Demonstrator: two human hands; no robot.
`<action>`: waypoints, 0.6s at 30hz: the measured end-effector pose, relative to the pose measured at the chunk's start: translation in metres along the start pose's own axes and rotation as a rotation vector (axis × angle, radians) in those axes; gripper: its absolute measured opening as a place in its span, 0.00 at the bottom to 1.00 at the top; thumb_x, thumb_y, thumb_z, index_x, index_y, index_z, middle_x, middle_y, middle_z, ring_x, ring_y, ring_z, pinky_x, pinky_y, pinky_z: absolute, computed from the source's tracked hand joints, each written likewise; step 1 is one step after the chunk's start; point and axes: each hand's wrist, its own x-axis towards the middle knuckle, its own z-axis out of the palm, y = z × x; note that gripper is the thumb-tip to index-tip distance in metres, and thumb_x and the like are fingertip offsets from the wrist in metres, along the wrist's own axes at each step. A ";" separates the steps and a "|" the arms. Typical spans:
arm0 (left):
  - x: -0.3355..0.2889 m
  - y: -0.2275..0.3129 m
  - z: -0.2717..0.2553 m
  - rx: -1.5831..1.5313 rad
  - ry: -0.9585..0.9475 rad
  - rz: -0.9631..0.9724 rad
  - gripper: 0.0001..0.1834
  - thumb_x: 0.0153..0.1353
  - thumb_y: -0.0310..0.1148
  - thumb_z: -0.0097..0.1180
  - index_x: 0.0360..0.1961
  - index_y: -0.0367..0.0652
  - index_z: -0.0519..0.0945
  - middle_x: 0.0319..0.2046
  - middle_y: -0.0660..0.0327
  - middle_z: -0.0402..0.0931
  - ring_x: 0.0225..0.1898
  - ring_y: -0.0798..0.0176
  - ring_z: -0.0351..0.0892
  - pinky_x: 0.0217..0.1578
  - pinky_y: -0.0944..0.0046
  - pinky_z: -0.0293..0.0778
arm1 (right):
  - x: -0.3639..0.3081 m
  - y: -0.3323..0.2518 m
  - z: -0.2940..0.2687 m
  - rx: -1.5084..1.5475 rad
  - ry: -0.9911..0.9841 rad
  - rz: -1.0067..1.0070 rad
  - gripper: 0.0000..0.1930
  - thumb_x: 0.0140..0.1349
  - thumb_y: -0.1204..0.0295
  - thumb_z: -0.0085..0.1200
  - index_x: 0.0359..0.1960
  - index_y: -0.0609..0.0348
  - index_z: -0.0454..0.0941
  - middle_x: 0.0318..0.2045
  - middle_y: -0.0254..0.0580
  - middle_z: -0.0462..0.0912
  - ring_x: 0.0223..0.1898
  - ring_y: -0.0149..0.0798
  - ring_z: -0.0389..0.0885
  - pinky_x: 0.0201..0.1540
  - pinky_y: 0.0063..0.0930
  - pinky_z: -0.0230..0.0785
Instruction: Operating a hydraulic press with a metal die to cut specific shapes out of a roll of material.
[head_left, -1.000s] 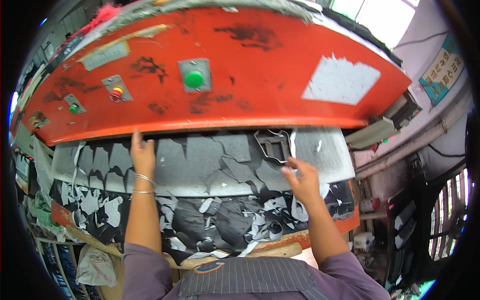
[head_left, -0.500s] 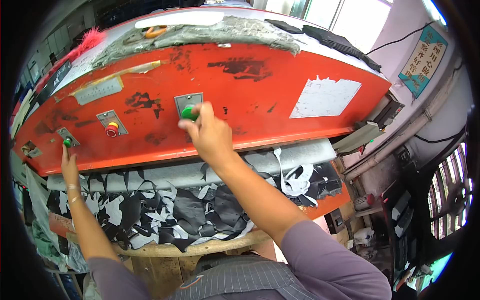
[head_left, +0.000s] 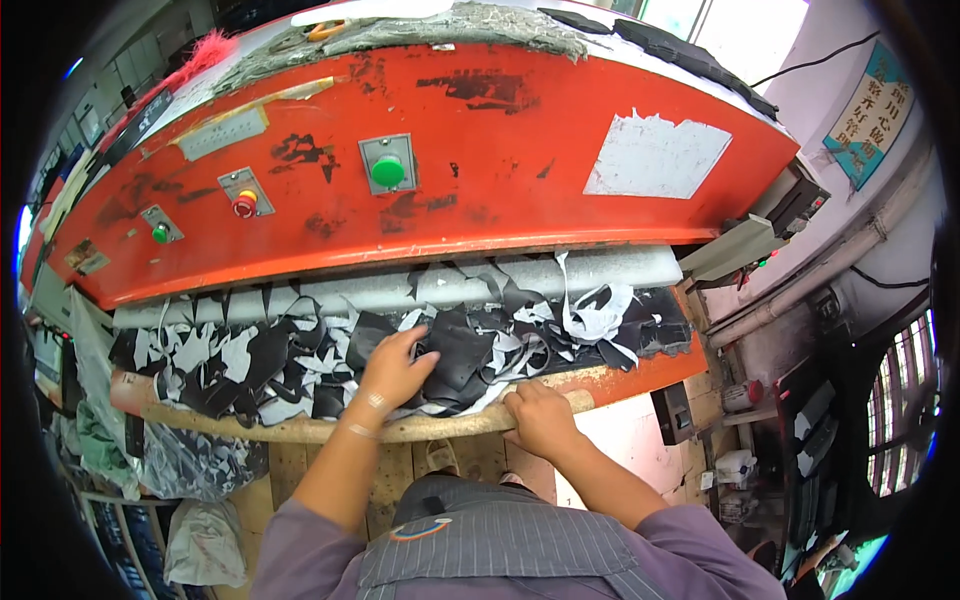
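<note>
A layer of black and white cut sheet scraps point(head_left: 265, 360) lies on the bed under the red machine beam point(head_left: 480, 180). My left hand point(head_left: 392, 374) reaches over the scraps, thumb and fingers apart, nearest to a dark perforated piece point(head_left: 455, 360). At the front edge, my right hand point(head_left: 542, 420) is closed with curled fingers by the tan rail point(head_left: 330, 430); what sits under its fingertips is hidden. Both hands are away from the large green button point(head_left: 387, 171) and the small green button point(head_left: 160, 233).
A red stop button point(head_left: 245, 204) sits between the green ones. Behind the scraps runs a pale padded strip point(head_left: 390, 287). Clear plastic bags point(head_left: 205, 462) hang at the lower left. Grey rag-like material point(head_left: 400, 38) lies on top of the beam. Pipes point(head_left: 830, 265) run along the right wall.
Both hands have left the green buttons and come down to the bed. My left hand has moved right over the scraps; my right hand is now at the front rail.
</note>
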 end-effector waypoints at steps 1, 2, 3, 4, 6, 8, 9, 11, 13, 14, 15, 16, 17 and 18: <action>0.007 0.010 0.012 0.162 -0.018 -0.014 0.34 0.52 0.43 0.64 0.58 0.36 0.71 0.49 0.47 0.77 0.51 0.46 0.74 0.53 0.54 0.68 | -0.001 -0.003 -0.002 0.008 0.017 0.029 0.23 0.34 0.65 0.71 0.34 0.58 0.76 0.34 0.44 0.76 0.41 0.47 0.76 0.43 0.37 0.71; 0.014 0.022 0.019 0.167 -0.011 -0.027 0.34 0.52 0.43 0.64 0.58 0.36 0.71 0.49 0.47 0.77 0.51 0.46 0.74 0.53 0.54 0.68 | -0.002 -0.005 -0.001 0.016 0.033 0.056 0.23 0.34 0.66 0.71 0.33 0.59 0.75 0.35 0.45 0.76 0.43 0.47 0.76 0.44 0.37 0.71; 0.023 0.033 0.026 0.272 -0.045 -0.162 0.39 0.50 0.43 0.65 0.61 0.37 0.66 0.50 0.48 0.76 0.53 0.46 0.72 0.54 0.54 0.66 | -0.002 -0.005 0.000 0.018 0.030 0.045 0.23 0.34 0.66 0.71 0.33 0.59 0.75 0.35 0.45 0.76 0.43 0.47 0.76 0.44 0.37 0.71; 0.030 0.039 0.031 0.378 -0.084 -0.290 0.44 0.49 0.44 0.66 0.64 0.37 0.62 0.51 0.48 0.75 0.54 0.45 0.70 0.56 0.54 0.64 | -0.001 -0.002 0.001 0.024 0.052 0.039 0.23 0.32 0.66 0.72 0.32 0.58 0.76 0.34 0.44 0.76 0.41 0.47 0.76 0.42 0.37 0.71; 0.028 0.035 0.043 0.378 -0.023 -0.254 0.45 0.50 0.43 0.66 0.65 0.38 0.60 0.51 0.49 0.75 0.54 0.44 0.69 0.56 0.53 0.63 | 0.000 0.002 0.000 0.033 0.070 0.021 0.23 0.31 0.65 0.72 0.31 0.57 0.76 0.32 0.43 0.76 0.40 0.46 0.76 0.41 0.37 0.71; 0.023 0.021 0.056 0.314 0.231 -0.024 0.38 0.51 0.41 0.66 0.61 0.38 0.66 0.44 0.50 0.77 0.47 0.48 0.73 0.50 0.55 0.66 | 0.001 0.002 -0.004 0.066 -0.024 0.018 0.22 0.34 0.67 0.71 0.32 0.60 0.76 0.35 0.46 0.76 0.43 0.47 0.76 0.44 0.37 0.71; 0.017 0.013 0.057 0.315 0.230 -0.032 0.38 0.51 0.41 0.66 0.61 0.38 0.66 0.44 0.50 0.77 0.47 0.48 0.73 0.50 0.55 0.66 | 0.003 0.004 -0.007 0.070 -0.030 0.014 0.22 0.34 0.67 0.71 0.32 0.60 0.76 0.35 0.46 0.76 0.43 0.47 0.76 0.44 0.37 0.71; 0.011 0.030 0.038 -0.407 -0.053 -0.111 0.27 0.53 0.40 0.66 0.51 0.36 0.75 0.37 0.51 0.77 0.39 0.53 0.75 0.43 0.59 0.70 | 0.004 0.015 -0.015 0.112 -0.076 -0.043 0.22 0.35 0.67 0.71 0.33 0.60 0.76 0.35 0.46 0.76 0.43 0.48 0.76 0.45 0.37 0.71; 0.001 0.011 0.017 -0.450 -0.140 0.054 0.20 0.54 0.39 0.64 0.43 0.34 0.78 0.35 0.51 0.77 0.33 0.57 0.75 0.37 0.64 0.70 | 0.012 0.034 -0.025 0.124 -0.089 -0.109 0.21 0.41 0.63 0.68 0.37 0.60 0.78 0.35 0.47 0.78 0.41 0.49 0.77 0.45 0.39 0.71; -0.001 0.003 0.007 -0.423 -0.071 -0.060 0.20 0.55 0.38 0.63 0.42 0.34 0.78 0.36 0.50 0.77 0.36 0.55 0.75 0.40 0.61 0.70 | 0.024 0.045 -0.039 0.270 -0.279 -0.105 0.23 0.44 0.59 0.67 0.39 0.59 0.80 0.36 0.48 0.80 0.41 0.50 0.78 0.45 0.39 0.71; -0.005 -0.005 -0.003 -0.386 0.006 -0.181 0.19 0.55 0.37 0.63 0.42 0.35 0.78 0.38 0.50 0.78 0.39 0.53 0.76 0.43 0.59 0.70 | 0.040 0.052 -0.055 0.421 -0.470 -0.111 0.24 0.46 0.56 0.66 0.42 0.58 0.81 0.37 0.49 0.81 0.42 0.50 0.79 0.45 0.38 0.71; -0.011 -0.019 -0.011 -0.100 0.144 -0.160 0.19 0.55 0.37 0.62 0.43 0.35 0.79 0.41 0.47 0.77 0.43 0.48 0.74 0.47 0.56 0.68 | 0.065 0.057 -0.077 0.445 -0.625 0.002 0.23 0.52 0.52 0.62 0.42 0.56 0.82 0.38 0.50 0.83 0.42 0.51 0.80 0.46 0.39 0.71; -0.011 -0.032 -0.016 0.190 0.271 -0.121 0.19 0.54 0.37 0.62 0.43 0.35 0.79 0.45 0.45 0.76 0.46 0.44 0.73 0.51 0.52 0.67 | 0.084 0.076 -0.074 0.470 -0.348 -0.070 0.20 0.52 0.54 0.63 0.39 0.57 0.83 0.37 0.50 0.82 0.40 0.51 0.79 0.46 0.40 0.71; -0.014 -0.042 -0.016 0.309 0.260 -0.302 0.20 0.54 0.37 0.62 0.44 0.35 0.79 0.51 0.40 0.71 0.53 0.37 0.67 0.56 0.47 0.62 | 0.112 0.087 -0.077 0.360 -0.150 -0.055 0.20 0.51 0.55 0.63 0.37 0.58 0.82 0.35 0.49 0.82 0.41 0.51 0.78 0.47 0.41 0.70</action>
